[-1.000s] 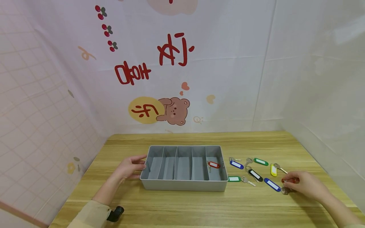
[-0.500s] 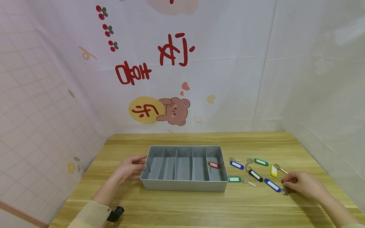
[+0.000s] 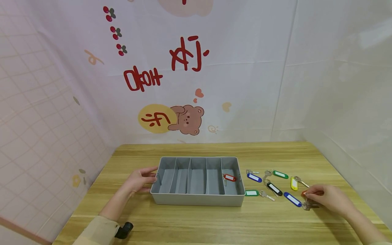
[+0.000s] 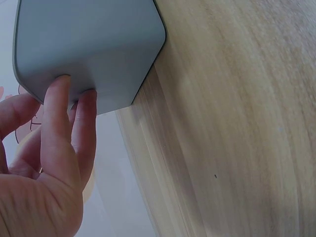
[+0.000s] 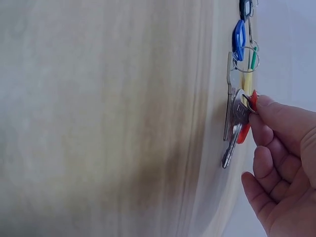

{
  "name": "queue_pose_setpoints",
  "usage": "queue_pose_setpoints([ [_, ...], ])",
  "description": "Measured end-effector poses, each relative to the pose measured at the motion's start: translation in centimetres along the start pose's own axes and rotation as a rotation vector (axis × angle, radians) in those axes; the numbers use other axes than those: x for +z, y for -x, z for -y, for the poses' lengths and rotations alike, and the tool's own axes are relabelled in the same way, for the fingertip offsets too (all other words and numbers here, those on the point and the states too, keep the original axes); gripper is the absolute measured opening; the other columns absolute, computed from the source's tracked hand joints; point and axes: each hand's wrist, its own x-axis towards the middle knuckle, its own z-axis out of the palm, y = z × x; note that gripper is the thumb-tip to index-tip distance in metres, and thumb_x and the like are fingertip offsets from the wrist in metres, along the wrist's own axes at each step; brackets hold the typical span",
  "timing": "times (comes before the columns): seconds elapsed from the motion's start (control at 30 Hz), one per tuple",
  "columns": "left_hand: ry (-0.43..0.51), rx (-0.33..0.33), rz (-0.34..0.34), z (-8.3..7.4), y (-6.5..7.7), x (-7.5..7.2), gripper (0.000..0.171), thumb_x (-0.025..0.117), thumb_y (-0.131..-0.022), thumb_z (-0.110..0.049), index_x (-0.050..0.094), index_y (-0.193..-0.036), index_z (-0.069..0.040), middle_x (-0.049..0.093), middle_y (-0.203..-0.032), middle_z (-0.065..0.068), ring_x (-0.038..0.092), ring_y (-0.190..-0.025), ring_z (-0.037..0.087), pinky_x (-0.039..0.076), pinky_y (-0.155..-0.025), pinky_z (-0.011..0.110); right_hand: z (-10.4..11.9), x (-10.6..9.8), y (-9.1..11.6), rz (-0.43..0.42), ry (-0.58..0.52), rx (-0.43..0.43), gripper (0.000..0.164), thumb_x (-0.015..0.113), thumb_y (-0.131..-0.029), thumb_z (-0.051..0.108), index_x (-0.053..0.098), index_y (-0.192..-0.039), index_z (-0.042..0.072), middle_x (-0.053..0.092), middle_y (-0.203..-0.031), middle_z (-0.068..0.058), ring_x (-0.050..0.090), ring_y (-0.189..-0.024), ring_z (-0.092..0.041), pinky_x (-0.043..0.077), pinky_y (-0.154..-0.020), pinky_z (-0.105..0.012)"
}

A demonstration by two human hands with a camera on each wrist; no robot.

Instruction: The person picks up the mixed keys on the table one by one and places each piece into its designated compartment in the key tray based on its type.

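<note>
My left hand (image 3: 140, 180) rests its fingertips on the end wall of a grey compartment tray (image 3: 196, 199); in the left wrist view the fingers (image 4: 59, 118) are fairly straight against that wall. At the right side of the table my right hand (image 3: 332, 200) pinches a red key tag (image 5: 254, 100) between thumb and forefinger. A silver key (image 5: 240, 111) hangs from the tag's ring, close over the tabletop. Behind it shows another red piece (image 5: 244, 133), partly hidden. A blue key tag (image 3: 292, 199) lies just left of this hand, its key beneath the fingers.
Another red key tag (image 3: 229, 177) lies in the tray's rightmost compartment. Between tray and right hand lie a second blue tag (image 3: 254, 177), a black tag (image 3: 274, 188), green tags (image 3: 280, 174) and a yellow tag (image 3: 294, 183), with keys. Cloth walls (image 3: 245, 85) enclose the table.
My right fingers have closed on the red key tag and raised it slightly, so that more of the key under them shows. The left hand and the tray have stayed in place.
</note>
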Motion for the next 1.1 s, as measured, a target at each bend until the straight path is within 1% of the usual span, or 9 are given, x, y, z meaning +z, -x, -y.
queue_pose_setpoints([
  [0.1,-0.003,-0.007,-0.006,-0.1,0.1,0.0,0.057,0.064,-0.092,0.002,0.045,-0.146,0.002,0.055,-0.131,0.031,0.067,-0.097,0.03,0.06,-0.071,0.043,0.0,-0.1,0.1,-0.006,-0.023,0.013,0.006,0.078,-0.087,0.026,0.075,-0.085,0.021,0.072,-0.084,0.005,0.059,-0.074,0.0,0.048,-0.065,-0.031],
  [0.2,-0.008,-0.005,-0.002,-0.2,0.1,0.1,0.057,0.065,-0.092,0.001,0.045,-0.146,0.002,0.055,-0.131,0.031,0.067,-0.097,0.03,0.06,-0.07,0.042,0.0,-0.3,0.2,-0.006,-0.042,0.02,0.009,0.077,-0.088,0.027,0.076,-0.086,0.018,0.072,-0.084,0.004,0.059,-0.074,0.001,0.048,-0.064,-0.03],
  [0.37,-0.004,-0.003,0.001,-0.1,0.0,0.0,0.057,0.064,-0.093,0.001,0.044,-0.146,0.003,0.055,-0.13,0.031,0.067,-0.098,0.03,0.06,-0.071,0.043,0.1,-0.6,0.4,-0.001,-0.077,0.058,0.014,0.074,-0.091,0.03,0.075,-0.09,0.016,0.072,-0.085,0.002,0.058,-0.075,0.0,0.046,-0.062,-0.028],
  [0.43,-0.001,-0.005,-0.001,-0.1,0.0,0.0,0.057,0.064,-0.093,0.001,0.044,-0.146,0.003,0.055,-0.13,0.03,0.067,-0.098,0.03,0.06,-0.072,0.043,0.2,-0.7,0.5,-0.017,-0.096,0.058,0.014,0.073,-0.091,0.029,0.075,-0.09,0.015,0.072,-0.085,0.002,0.058,-0.075,0.001,0.046,-0.062,-0.027],
  [0.53,-0.002,-0.003,0.002,-0.1,0.0,0.0,0.057,0.064,-0.093,0.001,0.044,-0.147,0.003,0.055,-0.13,0.031,0.067,-0.098,0.031,0.059,-0.073,0.044,0.3,-0.8,0.5,-0.064,-0.119,0.048,0.012,0.075,-0.09,0.025,0.076,-0.09,0.014,0.072,-0.083,0.003,0.057,-0.074,0.004,0.046,-0.061,-0.025],
  [0.63,0.001,-0.006,-0.001,-0.1,0.0,0.0,0.057,0.064,-0.093,0.001,0.044,-0.146,0.003,0.056,-0.13,0.03,0.067,-0.098,0.03,0.059,-0.073,0.044,0.4,-1.1,0.4,-0.09,-0.133,0.051,0.014,0.075,-0.09,0.024,0.076,-0.091,0.01,0.073,-0.082,0.001,0.056,-0.072,0.005,0.045,-0.06,-0.024],
  [0.8,0.01,-0.009,-0.004,-0.1,0.0,0.1,0.057,0.064,-0.093,0.002,0.044,-0.146,0.003,0.055,-0.131,0.031,0.067,-0.099,0.032,0.059,-0.073,0.044,0.8,-1.8,0.1,-0.076,-0.109,0.094,0.022,0.072,-0.093,0.03,0.076,-0.095,0.009,0.073,-0.09,-0.005,0.055,-0.076,0.003,0.047,-0.063,-0.027],
  [0.97,0.023,-0.014,-0.005,-0.1,0.1,0.1,0.058,0.063,-0.093,0.002,0.043,-0.147,0.004,0.053,-0.133,0.031,0.065,-0.103,0.034,0.059,-0.073,0.044,1.2,-2.3,-0.2,-0.078,-0.097,0.095,0.025,0.071,-0.093,0.033,0.076,-0.098,0.009,0.073,-0.094,-0.007,0.053,-0.077,0.009,0.047,-0.064,-0.026],
  [1.1,0.021,-0.012,-0.007,-0.1,0.1,0.1,0.058,0.063,-0.093,0.002,0.043,-0.146,0.004,0.052,-0.134,0.032,0.065,-0.103,0.035,0.059,-0.073,0.044,1.5,-2.4,-0.4,-0.08,-0.102,0.097,0.026,0.07,-0.094,0.035,0.076,-0.1,0.011,0.073,-0.096,-0.007,0.051,-0.078,0.011,0.048,-0.064,-0.027],
])
